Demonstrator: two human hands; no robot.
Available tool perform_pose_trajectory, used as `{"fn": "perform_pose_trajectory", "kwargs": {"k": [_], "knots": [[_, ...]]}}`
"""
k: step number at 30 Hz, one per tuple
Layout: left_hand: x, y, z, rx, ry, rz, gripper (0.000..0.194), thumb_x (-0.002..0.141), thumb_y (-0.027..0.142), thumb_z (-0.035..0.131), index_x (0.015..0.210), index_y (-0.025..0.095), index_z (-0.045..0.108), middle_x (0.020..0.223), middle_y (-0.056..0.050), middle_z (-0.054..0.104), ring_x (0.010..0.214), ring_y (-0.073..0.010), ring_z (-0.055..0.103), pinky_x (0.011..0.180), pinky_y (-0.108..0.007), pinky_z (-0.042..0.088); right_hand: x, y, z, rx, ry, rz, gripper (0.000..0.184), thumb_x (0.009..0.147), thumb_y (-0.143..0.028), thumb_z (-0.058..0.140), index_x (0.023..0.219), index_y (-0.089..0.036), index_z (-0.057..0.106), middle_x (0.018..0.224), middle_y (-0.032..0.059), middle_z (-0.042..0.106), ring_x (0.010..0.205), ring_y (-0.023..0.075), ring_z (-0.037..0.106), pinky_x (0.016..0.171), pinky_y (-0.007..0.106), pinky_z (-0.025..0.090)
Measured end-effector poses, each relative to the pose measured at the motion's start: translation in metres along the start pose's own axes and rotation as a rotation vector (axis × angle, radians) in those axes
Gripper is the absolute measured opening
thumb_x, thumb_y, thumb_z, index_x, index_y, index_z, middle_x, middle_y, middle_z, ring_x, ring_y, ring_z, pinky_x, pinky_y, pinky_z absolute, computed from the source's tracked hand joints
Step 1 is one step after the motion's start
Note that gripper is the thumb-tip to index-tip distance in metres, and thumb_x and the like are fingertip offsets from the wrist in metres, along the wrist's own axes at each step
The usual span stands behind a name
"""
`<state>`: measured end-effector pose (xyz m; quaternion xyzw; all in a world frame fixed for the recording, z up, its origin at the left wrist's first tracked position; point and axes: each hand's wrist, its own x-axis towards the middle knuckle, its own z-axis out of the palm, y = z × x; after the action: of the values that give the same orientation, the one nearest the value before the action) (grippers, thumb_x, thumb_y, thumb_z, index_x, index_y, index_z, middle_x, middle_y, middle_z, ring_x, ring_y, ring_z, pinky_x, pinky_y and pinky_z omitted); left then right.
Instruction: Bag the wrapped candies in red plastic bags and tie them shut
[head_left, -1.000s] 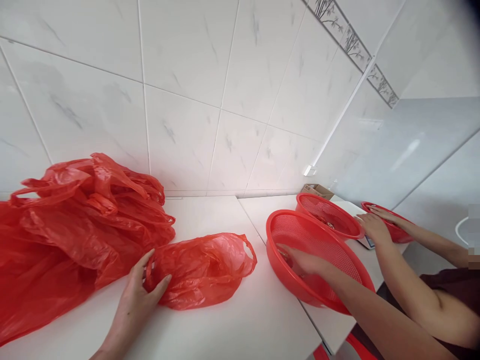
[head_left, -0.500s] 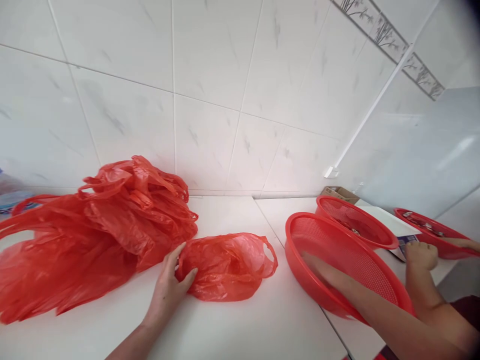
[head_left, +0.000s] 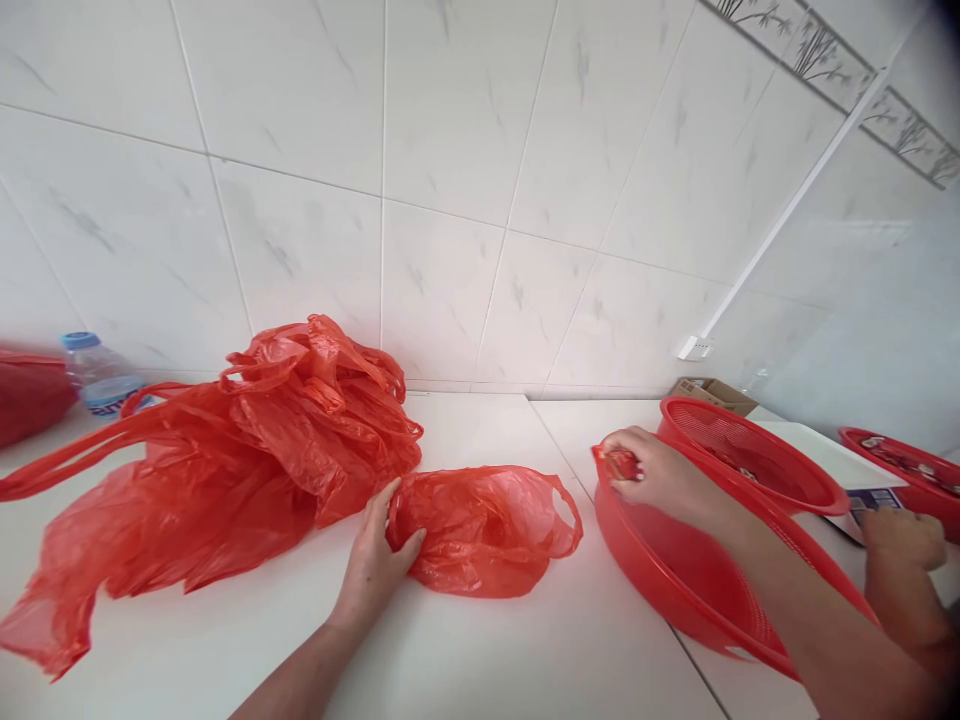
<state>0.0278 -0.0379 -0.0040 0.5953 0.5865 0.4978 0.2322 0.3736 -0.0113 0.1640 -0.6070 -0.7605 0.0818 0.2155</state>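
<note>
A red plastic bag lies on the white table with its mouth spread and a handle loop at its right end. My left hand grips the left edge of the bag, with the thumb over the rim. On the right, my right hand is raised at the near-left rim of a large red plastic basket. Its fingers are closed round a small red packet, partly hidden by them. My right forearm crosses above the basket, whose inside shows no other items where visible.
Crumpled red bags are heaped on the left beside a blue-capped bottle. Further right are a second red basket, a cardboard box, another red basket with small packets and another person's fist. A tiled wall stands behind.
My right hand has come up from inside the large basket to its rim, now with a small red packet in it. My left hand keeps its hold. The view has shifted left.
</note>
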Motion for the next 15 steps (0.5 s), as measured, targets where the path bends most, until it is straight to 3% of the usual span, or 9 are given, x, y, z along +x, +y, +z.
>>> {"fn": "perform_pose_trajectory", "kwargs": {"k": [2,4,7,9,12,15], "knots": [[0.000,0.001,0.000,0.004,-0.006,-0.015,0.062,0.082,0.033,0.055,0.137,0.025,0.029,0.138,-0.009,0.042,0.128,-0.0242,0.040,0.107,-0.044,0.034,0.005,-0.035,0.014,-0.043,-0.147,-0.165,0.022,0.074,-0.017,0.050,0.093,-0.023,0.057,0.097,0.0019,0.056,0.074,0.0120,0.053,0.063,0.024,0.039],[0.000,0.001,0.000,0.002,-0.006,-0.021,0.063,0.081,0.033,0.056,0.138,0.026,0.030,0.138,-0.009,0.042,0.128,-0.0248,0.040,0.106,-0.044,0.035,0.010,-0.062,0.038,-0.046,-0.213,-0.239,0.027,0.069,-0.015,0.055,0.093,-0.026,0.057,0.099,-0.0022,0.055,0.071,0.0097,0.052,0.061,0.021,0.038],[0.000,-0.003,0.000,-0.011,0.007,-0.005,0.064,0.079,0.032,0.057,0.137,0.026,0.030,0.138,-0.009,0.043,0.128,-0.0251,0.041,0.106,-0.044,0.036,0.021,-0.086,0.082,-0.115,-0.340,-0.367,0.033,0.068,-0.011,0.057,0.096,-0.028,0.059,0.100,-0.0025,0.056,0.066,0.0094,0.052,0.058,0.022,0.037],[0.000,-0.006,0.000,-0.019,0.012,0.017,0.064,0.079,0.030,0.057,0.137,0.026,0.031,0.137,-0.009,0.044,0.128,-0.0247,0.042,0.106,-0.044,0.036,0.027,-0.091,0.099,-0.142,-0.416,-0.413,0.045,0.065,-0.015,0.064,0.107,-0.032,0.058,0.106,-0.0016,0.057,0.069,0.0121,0.055,0.057,0.023,0.038],[0.000,-0.008,0.000,-0.021,0.009,0.039,0.063,0.078,0.027,0.058,0.136,0.026,0.032,0.135,-0.008,0.046,0.126,-0.0246,0.044,0.105,-0.044,0.037,0.029,-0.079,0.087,-0.034,-0.357,-0.332,0.069,0.064,-0.028,0.072,0.127,-0.041,0.046,0.122,-0.0024,0.054,0.081,0.0157,0.059,0.067,0.026,0.044],[0.000,-0.009,0.001,-0.020,0.004,0.046,0.063,0.078,0.026,0.059,0.135,0.026,0.033,0.133,-0.009,0.048,0.124,-0.0255,0.046,0.103,-0.045,0.039,0.022,-0.041,0.047,0.041,-0.070,-0.064,0.053,0.078,-0.037,0.059,0.129,-0.041,0.045,0.130,-0.0016,0.052,0.078,0.0151,0.061,0.072,0.031,0.048]]}}
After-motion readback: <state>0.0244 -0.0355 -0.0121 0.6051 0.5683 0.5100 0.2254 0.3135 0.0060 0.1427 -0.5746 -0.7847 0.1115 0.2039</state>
